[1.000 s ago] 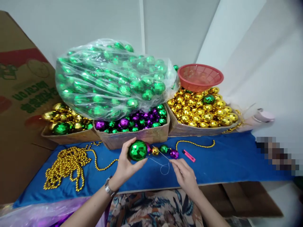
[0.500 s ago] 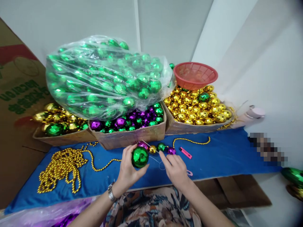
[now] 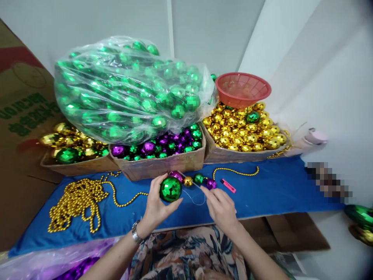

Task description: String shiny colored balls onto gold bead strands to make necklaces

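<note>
My left hand (image 3: pixel 159 204) is closed around a large shiny green ball (image 3: pixel 170 189), thumb below and fingers behind it. In my right hand (image 3: pixel 220 206), thumb and fingers pinch a thin needle (image 3: pixel 192 181) that points up and left. A pale thread (image 3: pixel 194 202) loops between the hands. Just beyond them lie a purple ball (image 3: pixel 176 176), a small gold ball (image 3: pixel 188 181), a green ball (image 3: pixel 199 178) and another purple ball (image 3: pixel 211 184) in a row. A gold bead chain (image 3: pixel 128 205) runs toward my left hand, which hides its end.
Boxes of gold balls (image 3: pixel 244 132) and of green and purple balls (image 3: pixel 148 147) line the back. A clear bag of green balls (image 3: pixel 131 93) rests on top, and a red basket (image 3: pixel 243 91) sits right. A pink lighter (image 3: pixel 228 186) and piled gold beads (image 3: pixel 75 206) lie on the blue cloth (image 3: pixel 268 190).
My right hand has moved slightly right, drawing the needle away from the green ball. The ball has turned in my left hand and the thread loop shows wider. The view has shifted a little.
</note>
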Available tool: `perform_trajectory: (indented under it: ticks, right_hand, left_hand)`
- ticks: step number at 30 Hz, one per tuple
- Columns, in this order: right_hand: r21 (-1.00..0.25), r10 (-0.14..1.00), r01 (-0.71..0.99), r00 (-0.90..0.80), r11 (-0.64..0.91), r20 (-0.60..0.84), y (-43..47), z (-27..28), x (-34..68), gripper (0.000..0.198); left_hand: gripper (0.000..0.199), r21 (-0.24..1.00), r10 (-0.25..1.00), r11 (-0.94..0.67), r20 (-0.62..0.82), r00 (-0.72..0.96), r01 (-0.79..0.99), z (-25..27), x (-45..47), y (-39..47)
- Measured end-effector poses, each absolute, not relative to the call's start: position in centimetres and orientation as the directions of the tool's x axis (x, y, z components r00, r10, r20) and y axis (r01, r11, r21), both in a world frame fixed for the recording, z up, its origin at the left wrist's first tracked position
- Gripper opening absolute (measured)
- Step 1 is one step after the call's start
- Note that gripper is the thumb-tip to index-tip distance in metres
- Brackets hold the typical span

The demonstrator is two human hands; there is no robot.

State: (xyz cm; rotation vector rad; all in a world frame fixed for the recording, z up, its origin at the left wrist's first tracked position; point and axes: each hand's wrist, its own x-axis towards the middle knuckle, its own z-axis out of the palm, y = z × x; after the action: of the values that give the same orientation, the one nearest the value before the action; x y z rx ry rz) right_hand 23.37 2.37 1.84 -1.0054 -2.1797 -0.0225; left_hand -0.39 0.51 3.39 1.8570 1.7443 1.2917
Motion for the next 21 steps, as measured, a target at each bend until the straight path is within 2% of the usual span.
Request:
perform_trajectory:
  ticks: [2,5,7,13,18,21]
  right_hand:
    - [-0.315,0.681,0.661,-0.414,0.681,0.604,2.5,1.9,23.7,0.034]
    - [-0.349,0.672,0.607,-0.455,0.714,0.584,2.3,2.3,24.0,0.034]
    - [-0.350,0.661,0.589,-0.466,0.728,0.589,1.9,2.7,23.9,0.034]
    - [-0.225,0.623,0.640,-0.507,0.735,0.595,1.6,3.7,23.7,0.031]
    - [-0.179,0.627,0.669,-0.521,0.721,0.578,1.7,3.8,23.9,0.031]
    - [-0.102,0.606,0.690,-0.543,0.716,0.581,1.8,4.2,24.2,0.032]
  left_hand:
    - [0.075,0.789,0.922,-0.183,0.345,-0.175,0.587,3.5,-0.6,0.6]
    - [0.074,0.928,0.964,-0.081,0.166,-0.209,0.363,3.4,-1.0,0.9]
    - [0.074,0.947,0.972,-0.062,0.129,-0.195,0.315,3.2,-1.2,1.1]
    - [0.070,0.744,0.896,-0.222,0.411,-0.170,0.630,3.0,-1.2,1.1]
    - [0.069,0.661,0.866,-0.276,0.486,-0.118,0.697,3.1,-1.3,1.0]
    - [0.069,0.595,0.855,-0.274,0.510,-0.092,0.756,3.1,-1.6,1.0]
